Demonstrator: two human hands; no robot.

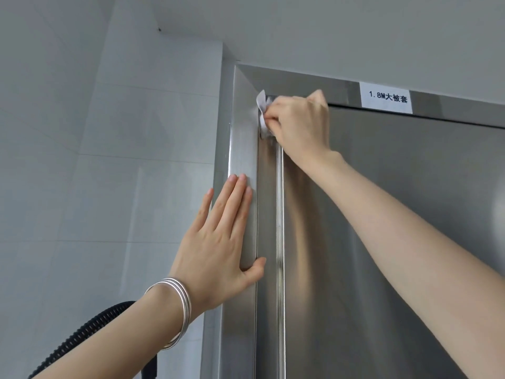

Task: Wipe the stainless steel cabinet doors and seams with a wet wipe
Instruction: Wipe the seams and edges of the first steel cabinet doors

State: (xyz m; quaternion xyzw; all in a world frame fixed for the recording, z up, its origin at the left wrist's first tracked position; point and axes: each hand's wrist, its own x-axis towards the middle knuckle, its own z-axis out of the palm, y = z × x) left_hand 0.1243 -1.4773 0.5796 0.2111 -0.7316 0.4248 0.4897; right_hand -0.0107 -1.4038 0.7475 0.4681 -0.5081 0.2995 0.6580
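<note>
A stainless steel cabinet door [396, 228] fills the right half of the view, set in a steel frame [243, 149]. My right hand [300, 124] is up in the top left corner of the door, fingers pinched on a white wet wipe [262, 105] pressed into the seam [269, 203] between door and frame. My left hand [218, 247] lies flat on the frame's left upright, fingers spread upward and thumb hooked into the seam. It holds nothing. Silver bangles ring my left wrist.
A white label with printed text [386, 98] is stuck on the frame's top bar. White tiled wall [95, 160] lies to the left and the ceiling [300, 31] is just above. A black corrugated hose [82, 335] arcs at the lower left.
</note>
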